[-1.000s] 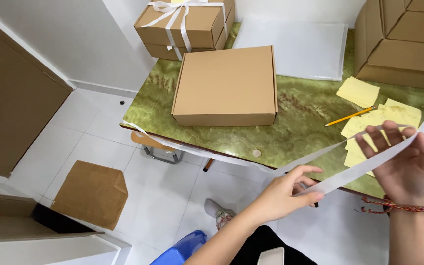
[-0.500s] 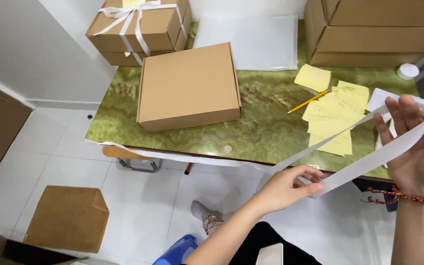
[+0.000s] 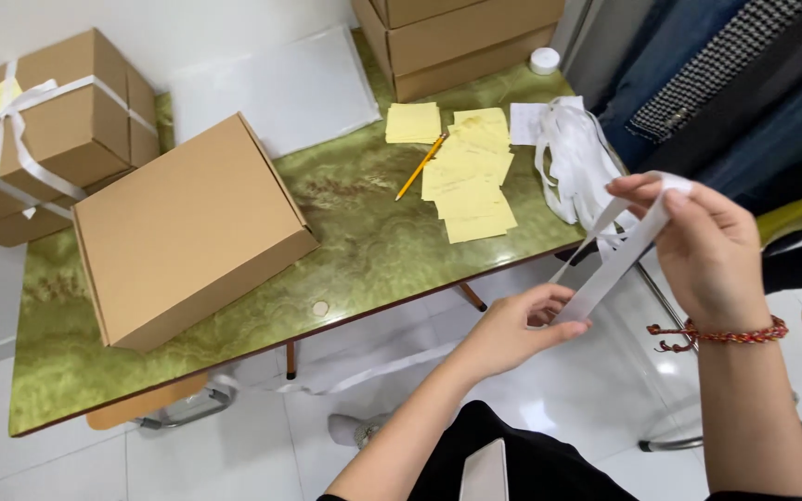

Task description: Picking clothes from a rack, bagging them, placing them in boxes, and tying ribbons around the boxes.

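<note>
A white ribbon (image 3: 616,262) is pinched taut between the left hand (image 3: 522,327) and right hand (image 3: 703,246). Left on the desk (image 3: 364,250) a closed cardboard box (image 3: 187,232) is seen, with yellow notes (image 3: 471,176) and a pencil (image 3: 420,167) farther right.

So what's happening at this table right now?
A person stretches a length of white ribbon between both hands: the left hand pinches its lower end, the right hand holds it higher up, beside the green table. More ribbon lies piled at the table's right edge. A plain flat cardboard box sits unwrapped on the table; a ribbon-tied box stands behind it, with yellow notes and a pencil nearby.
</note>
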